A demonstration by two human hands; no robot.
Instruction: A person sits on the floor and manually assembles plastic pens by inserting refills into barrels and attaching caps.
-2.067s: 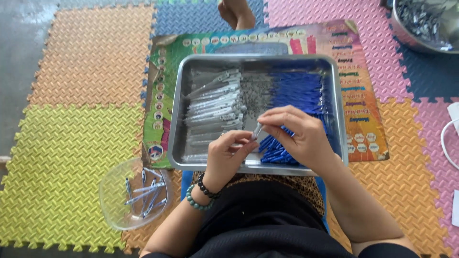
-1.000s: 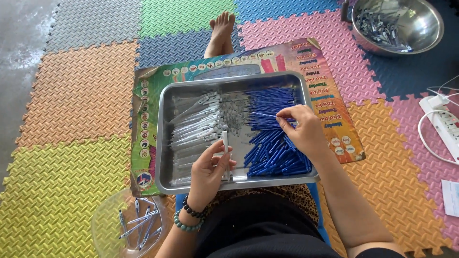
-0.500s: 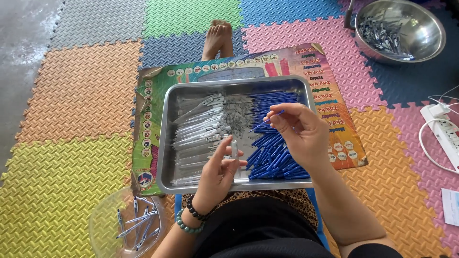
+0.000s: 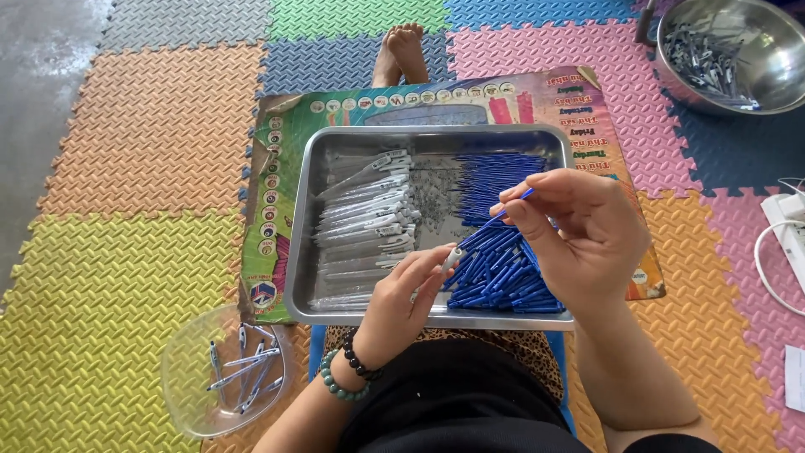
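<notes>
A thin blue pen refill (image 4: pixel 503 211) is pinched in the right hand (image 4: pixel 579 235) and aimed at the grey-white pen barrel (image 4: pixel 444 262) gripped by the left hand (image 4: pixel 402 302), both over the rectangular steel tray (image 4: pixel 302 277). Only a few assembled pens (image 4: pixel 239 365) are seen in the clear plastic bowl (image 4: pixel 180 386), while large heaps of grey barrels (image 4: pixel 365 222) and blue refills (image 4: pixel 495 277) are left, so the work is judged far from finished.

Over the metal tray (image 4: pixel 302 277), the left hand (image 4: pixel 402 306) is gripping a silver pen barrel (image 4: pixel 450 258) while the right hand (image 4: pixel 583 235) is pinching a thin blue refill (image 4: pixel 503 211) just beside it. Silver barrels (image 4: pixel 365 218) are lying in the tray's left half, blue refills (image 4: pixel 495 277) in its right, and a clear bowl (image 4: pixel 189 394) of assembled pens is sitting left of the tray's near corner.
</notes>
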